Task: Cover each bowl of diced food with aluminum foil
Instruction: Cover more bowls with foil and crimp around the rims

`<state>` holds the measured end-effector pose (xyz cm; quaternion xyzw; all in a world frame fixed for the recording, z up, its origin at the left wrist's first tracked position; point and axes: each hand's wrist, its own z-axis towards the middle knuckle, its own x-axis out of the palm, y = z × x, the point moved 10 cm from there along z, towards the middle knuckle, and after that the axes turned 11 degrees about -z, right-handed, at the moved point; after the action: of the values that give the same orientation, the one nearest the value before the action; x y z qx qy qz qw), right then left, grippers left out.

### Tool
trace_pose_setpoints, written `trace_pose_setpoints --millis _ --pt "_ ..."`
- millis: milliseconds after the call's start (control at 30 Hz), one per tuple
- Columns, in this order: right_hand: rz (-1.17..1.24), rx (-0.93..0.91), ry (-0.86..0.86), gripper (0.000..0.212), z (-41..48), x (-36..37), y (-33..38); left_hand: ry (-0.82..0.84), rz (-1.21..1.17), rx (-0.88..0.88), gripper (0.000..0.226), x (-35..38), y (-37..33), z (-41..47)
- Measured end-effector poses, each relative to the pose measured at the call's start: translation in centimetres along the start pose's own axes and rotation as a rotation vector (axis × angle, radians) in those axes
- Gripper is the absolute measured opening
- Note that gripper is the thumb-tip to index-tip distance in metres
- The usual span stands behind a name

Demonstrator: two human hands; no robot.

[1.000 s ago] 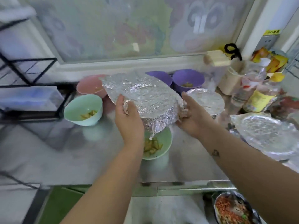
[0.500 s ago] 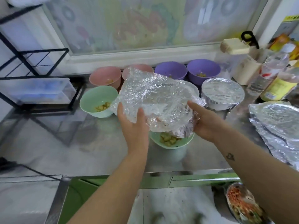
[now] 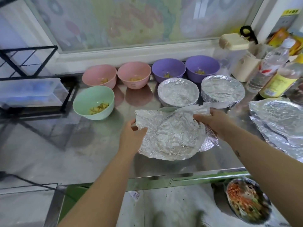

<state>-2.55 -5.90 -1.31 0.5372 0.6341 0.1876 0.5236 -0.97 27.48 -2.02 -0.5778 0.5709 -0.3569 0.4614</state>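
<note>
A crumpled foil sheet (image 3: 172, 136) lies over a green bowl (image 3: 167, 109); only a sliver of the bowl's far rim shows. My left hand (image 3: 131, 136) pinches the sheet's left edge. My right hand (image 3: 213, 120) grips its far right corner. Behind stand two foil-covered bowls (image 3: 178, 92) (image 3: 223, 89). Uncovered with diced food are a green bowl (image 3: 93, 102), two pink bowls (image 3: 99, 76) (image 3: 134, 74) and two purple bowls (image 3: 168, 68) (image 3: 202, 67).
Loose foil sheets (image 3: 278, 118) lie stacked at the right on the steel counter (image 3: 82, 153). Bottles (image 3: 270, 66) and a beige container (image 3: 242, 63) crowd the back right. A black wire rack (image 3: 32, 89) holding a clear box stands at left. Below the counter edge sits a dish of food (image 3: 247, 200).
The foil sheet, held raised above the green bowl earlier, has come down onto it and now hides the food. Both hands moved down with it.
</note>
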Motion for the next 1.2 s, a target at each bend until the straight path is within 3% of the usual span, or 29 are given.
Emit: trace_pose_setpoints --millis 167,300,533,733,833,967,1100,1200 --pt "-0.032 -0.035 -0.118 0.027 0.0 -1.5 0.3 -0.104 0.111 0.169 0.045 -1.2 -2.0 0.3" --pt "-0.294 -0.133 -0.290 0.043 -0.8 -2.5 2.1 -0.129 0.139 0.180 0.045 -2.4 -1.8 0.9" --pt "-0.654 -0.237 -0.410 0.041 0.4 -0.1 2.4 -0.121 0.196 0.145 0.041 -2.0 -0.5 2.4" --pt "-0.528 -0.235 -0.372 0.036 1.3 0.4 1.7 -0.027 -0.033 -0.073 0.055 -0.5 1.7 3.4" --pt "-0.421 -0.208 -0.327 0.033 1.4 0.5 1.3 0.037 -0.117 -0.140 0.044 0.3 2.4 3.2" --pt "-0.373 -0.202 -0.299 0.030 1.1 1.5 1.1 0.035 -0.178 -0.195 0.073 -0.5 3.1 2.7" --pt "-0.353 -0.212 -0.272 0.040 0.4 4.1 1.1 -0.034 -0.197 -0.185 0.041 -3.8 3.4 2.0" --pt "-0.395 -0.252 -0.290 0.039 -0.4 5.9 2.0 -0.087 -0.172 -0.165 0.040 -6.4 3.5 1.7"
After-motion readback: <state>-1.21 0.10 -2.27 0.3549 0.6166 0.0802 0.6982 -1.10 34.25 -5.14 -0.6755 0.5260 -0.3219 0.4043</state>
